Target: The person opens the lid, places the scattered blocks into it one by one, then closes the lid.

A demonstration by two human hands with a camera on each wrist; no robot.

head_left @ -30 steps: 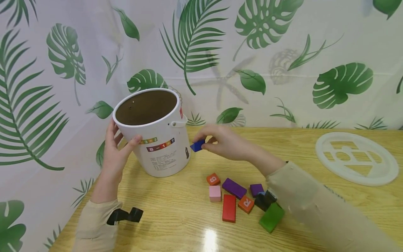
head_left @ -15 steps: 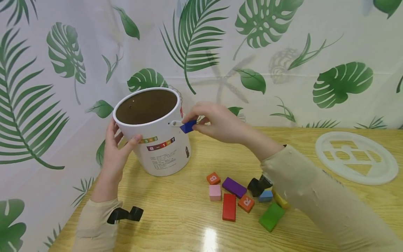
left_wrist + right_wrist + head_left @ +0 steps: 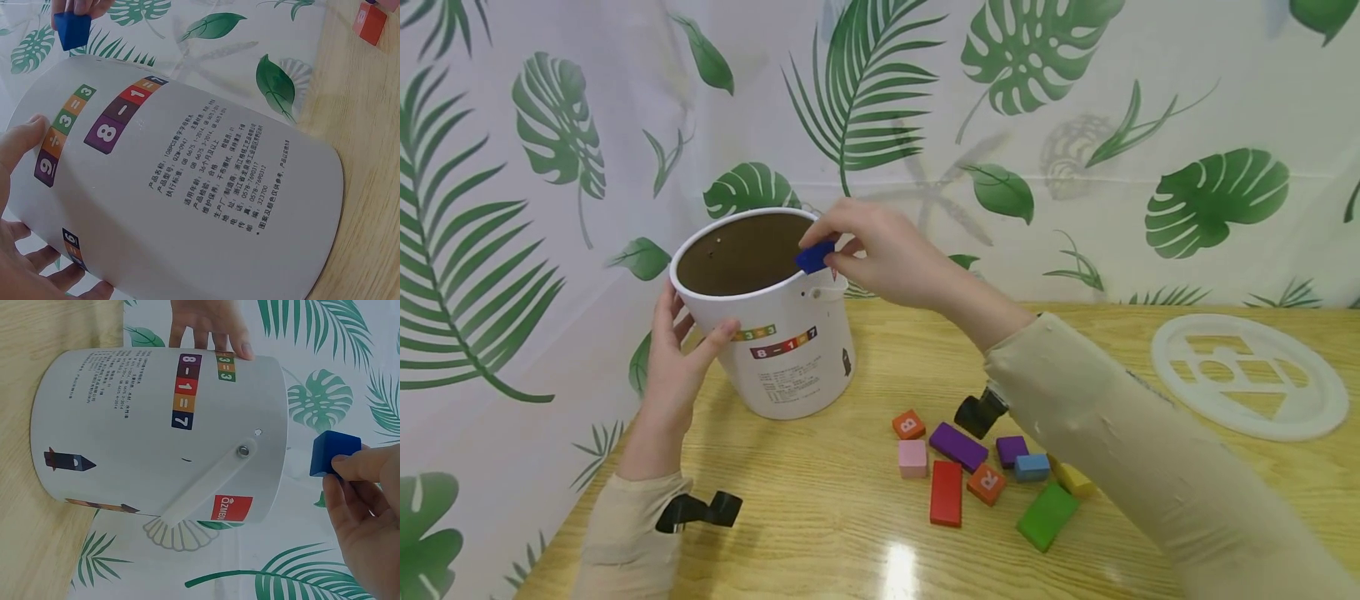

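Observation:
A white bucket [image 3: 793,379] with printed number tiles and a brown inside leans slightly on the wooden table. My left hand [image 3: 673,375] holds its left side, the thumb on the front and the other fingers round behind. Over the bucket's right rim, my right hand [image 3: 883,254] pinches a small blue block [image 3: 815,257] between thumb and fingers. From the right wrist view, the blue block [image 3: 334,453] is just beyond the bucket's mouth. The bottom of the bucket's inside is hidden from view.
Loose blocks lie in front of the bucket, among them a red block [image 3: 946,493], a purple block [image 3: 958,447], a pink cube [image 3: 912,459] and a green block [image 3: 1047,517]. A white round cut-out plate [image 3: 1172,367] lies at the right. A leaf-print cloth hangs behind.
My right hand has lifted the blue block up and left, from beside the bucket to over its rim. The left hand and the bucket stay in place.

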